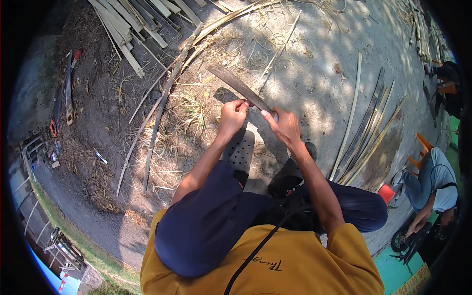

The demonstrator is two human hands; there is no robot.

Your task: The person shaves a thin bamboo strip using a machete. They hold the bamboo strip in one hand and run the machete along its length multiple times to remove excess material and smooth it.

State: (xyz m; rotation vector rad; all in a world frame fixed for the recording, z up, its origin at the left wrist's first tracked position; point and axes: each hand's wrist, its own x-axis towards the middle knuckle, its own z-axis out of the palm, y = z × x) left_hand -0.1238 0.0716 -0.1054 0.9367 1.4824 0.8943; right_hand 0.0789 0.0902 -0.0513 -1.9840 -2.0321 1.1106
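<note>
My right hand [286, 129] is wrapped around the grip of a machete [231, 81]. Its broad, dull brown blade points away to the far left. Close by, my left hand [233, 117] is closed in a pinch beside the blade's near half. A pale bamboo strip [281, 49] runs from the far side down behind the blade toward those fingers; its near end is hidden by the blade and the hand. Both hands are in front of my knees, above my grey perforated clogs [239, 150].
Split bamboo slats [123, 29] are heaped at the far left. Long strips [160, 123] lie left of my feet, and more strips [366, 132] at the right. A red-handled saw [69, 91] rests on the left ground. A seated person [435, 177] works at the right by an orange chair [420, 150].
</note>
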